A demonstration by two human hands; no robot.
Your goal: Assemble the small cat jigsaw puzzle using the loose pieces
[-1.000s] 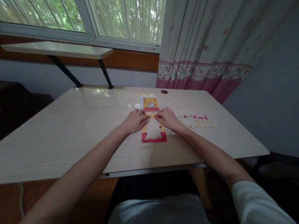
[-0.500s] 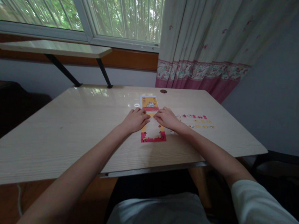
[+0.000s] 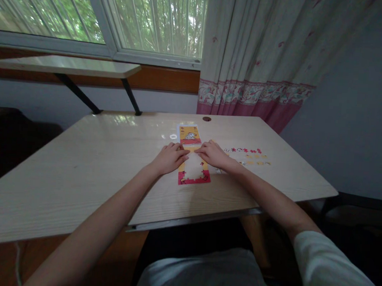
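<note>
A partly assembled jigsaw puzzle (image 3: 194, 181) lies flat on the desk in front of me, with a red lower border, yellow sides and a pale open middle. My left hand (image 3: 171, 158) has its curled fingers and thumb on the puzzle's upper left part. On the upper right part rest the bent, closed fingers of my right hand (image 3: 211, 154). The two hands' fingertips are close together, and any small piece under them is hidden. Just beyond the hands lies a picture card (image 3: 190, 135) in yellow and red with a white animal.
Loose puzzle pieces (image 3: 253, 151) in red, yellow and white lie in rows right of my right hand, some behind the forearm. A raised shelf (image 3: 70, 65) on black supports stands at the desk's (image 3: 106, 177) back left. A curtain (image 3: 245, 92) hangs behind.
The whole view has shifted slightly, so the desk appears a little lower and further left. Both hands stay at the puzzle's upper part, with hardly any movement against it.
</note>
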